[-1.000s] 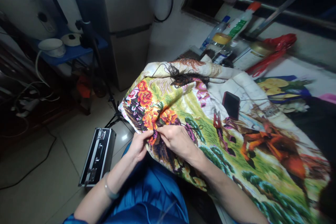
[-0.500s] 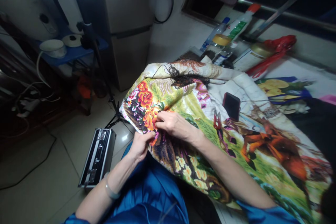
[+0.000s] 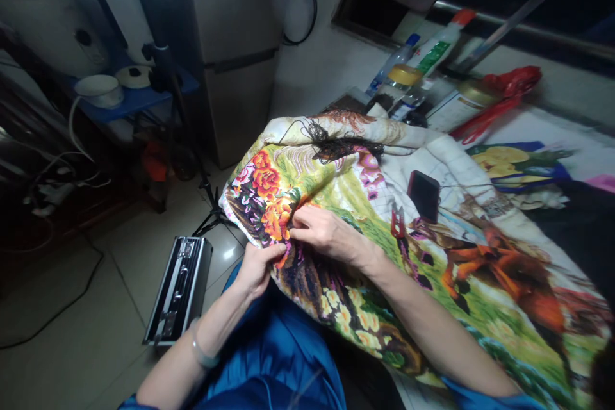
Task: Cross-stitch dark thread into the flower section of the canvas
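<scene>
A large cross-stitch cloth [image 3: 331, 307] with flowers and a brown horse drapes over the table and hangs toward my lap. Its near left edge is pinched by my left hand [image 3: 257, 266], thumb on top and fingers underneath. Just right of the orange flowers, my right hand [image 3: 319, 230] is closed in a pinch close above the stitching; whatever is between its fingertips is too small to make out. Red thread snips [image 3: 397, 223] and a dark phone [image 3: 423, 195] lie on the cloth to the right. A tangle of dark thread [image 3: 343, 142] rests along its rolled far part.
Bottles, a yellow-lidded jar [image 3: 403, 77] and a red plastic bag [image 3: 514, 83] stand behind the cloth. A black metal case [image 3: 180, 291] sits on the tiled floor at left, near a tripod [image 3: 206, 186]. Behind are a refrigerator [image 3: 235, 102] and a blue stool [image 3: 129, 106] holding a pot.
My right hand has shifted slightly right, away from the orange flowers. The left hand keeps its pinch on the cloth's edge, nearly unmoved.
</scene>
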`<state>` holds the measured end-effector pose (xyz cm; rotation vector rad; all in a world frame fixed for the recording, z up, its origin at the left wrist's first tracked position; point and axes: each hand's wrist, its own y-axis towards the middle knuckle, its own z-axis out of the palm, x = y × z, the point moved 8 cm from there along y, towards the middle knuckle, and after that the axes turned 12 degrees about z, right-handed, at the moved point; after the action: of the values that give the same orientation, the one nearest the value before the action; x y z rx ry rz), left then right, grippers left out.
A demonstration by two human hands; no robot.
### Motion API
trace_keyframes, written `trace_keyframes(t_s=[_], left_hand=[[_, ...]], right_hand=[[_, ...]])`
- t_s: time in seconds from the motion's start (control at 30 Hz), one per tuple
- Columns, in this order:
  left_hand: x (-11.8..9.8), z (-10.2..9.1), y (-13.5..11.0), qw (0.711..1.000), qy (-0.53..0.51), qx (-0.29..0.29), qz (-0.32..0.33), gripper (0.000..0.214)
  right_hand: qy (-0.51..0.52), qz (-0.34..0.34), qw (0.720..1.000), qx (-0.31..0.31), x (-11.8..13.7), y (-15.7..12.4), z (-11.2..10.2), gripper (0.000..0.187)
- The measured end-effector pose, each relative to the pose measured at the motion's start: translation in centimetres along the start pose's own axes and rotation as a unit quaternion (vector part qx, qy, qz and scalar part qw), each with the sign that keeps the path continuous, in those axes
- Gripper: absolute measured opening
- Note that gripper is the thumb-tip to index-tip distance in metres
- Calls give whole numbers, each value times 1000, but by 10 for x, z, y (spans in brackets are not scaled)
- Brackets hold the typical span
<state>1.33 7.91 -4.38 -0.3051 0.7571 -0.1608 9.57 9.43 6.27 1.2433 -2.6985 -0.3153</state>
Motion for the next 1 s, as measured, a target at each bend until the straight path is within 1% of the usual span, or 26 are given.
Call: trace_keyframes(t_s=[0.3,0.53,0.63,0.83,0.9,1.0], left_hand=[[0,0,1,1000,1,4,9,56],[1,-1,1,1000,-8,2,6,54],[1,-1,1,1000,-9,2,7,54],[0,-1,1,1000,4,-5,11,50],[-1,0,1,1000,7,-3,12,48],[-2,0,1,1000,10,-3,15,49]], right_hand=[[-35,-1,999,4,2,1,0,37],[-76,-44,996,-7,14,4,-4,38],[-64,-45,997,10,12,5,-1,38],[-22,-25,998,52,-1,7,11,34],[-3,-21,999,50,-3,9,12,34],[35,-27,999,30,-5,10,11,33]])
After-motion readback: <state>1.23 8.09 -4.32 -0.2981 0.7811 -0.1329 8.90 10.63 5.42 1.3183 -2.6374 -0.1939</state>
